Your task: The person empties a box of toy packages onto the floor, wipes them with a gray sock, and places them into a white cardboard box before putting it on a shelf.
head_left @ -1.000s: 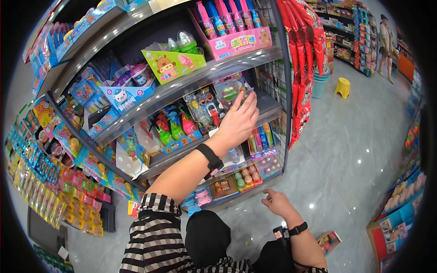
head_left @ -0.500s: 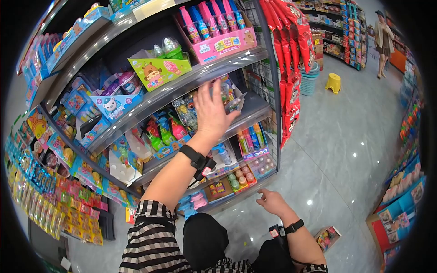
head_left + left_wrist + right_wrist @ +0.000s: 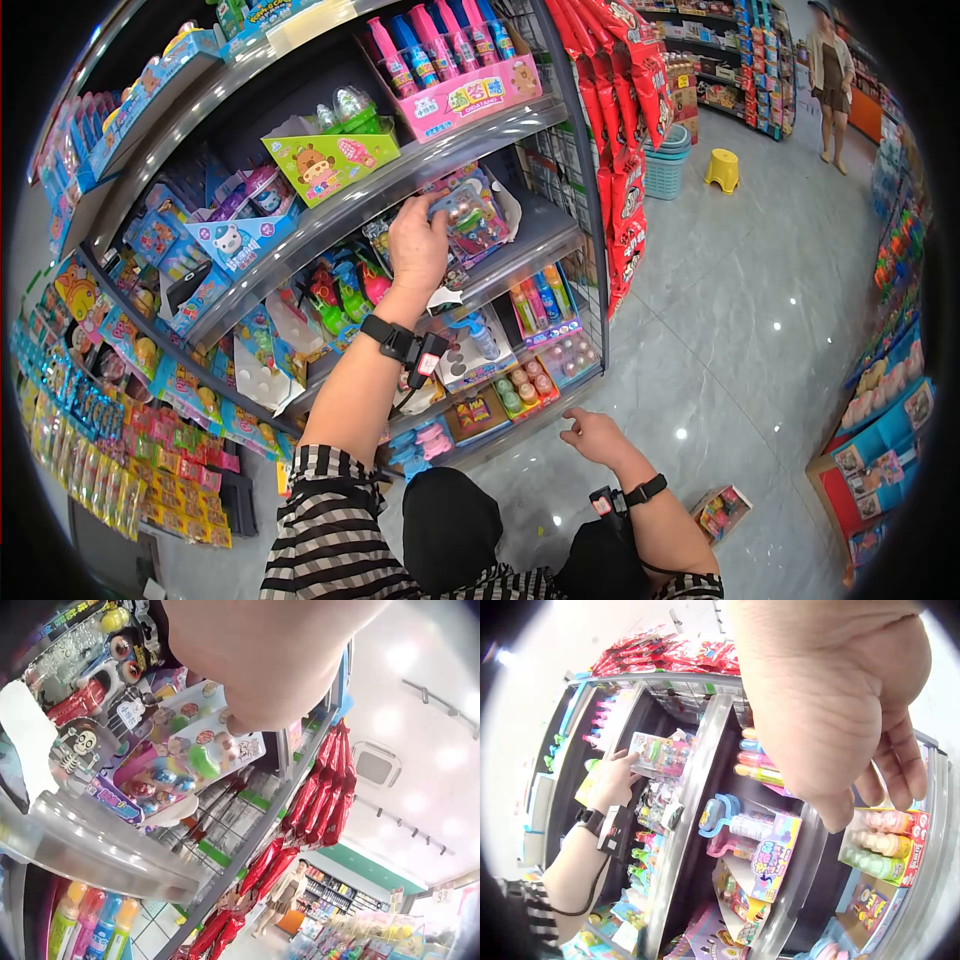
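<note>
On the middle shelf of the rack stands a toy blister pack [image 3: 470, 212] with small colourful pieces under clear plastic. My left hand [image 3: 418, 242] is at its left edge, pinching it, with the thumb on the front; the other fingers are partly hidden. In the left wrist view the thumb overlaps the pack's printed card [image 3: 214, 750]. A skeleton toy pack [image 3: 75, 750] is right beside it. My right hand [image 3: 597, 438] hangs low in front of the bottom shelf, fingers loosely bent and holding nothing.
Above is a shelf with a green candy box [image 3: 325, 158] and a pink box [image 3: 465, 100]. Red snack bags [image 3: 625, 180] hang along the rack's right side. A yellow stool [image 3: 722, 171] and blue baskets [image 3: 665, 165] stand on the floor; a person [image 3: 829, 85] is farther back.
My left hand has moved from the pack's right side, with fingers spreading across its front midway, to its left edge. The right hand stays low. The head view has shifted slightly right.
</note>
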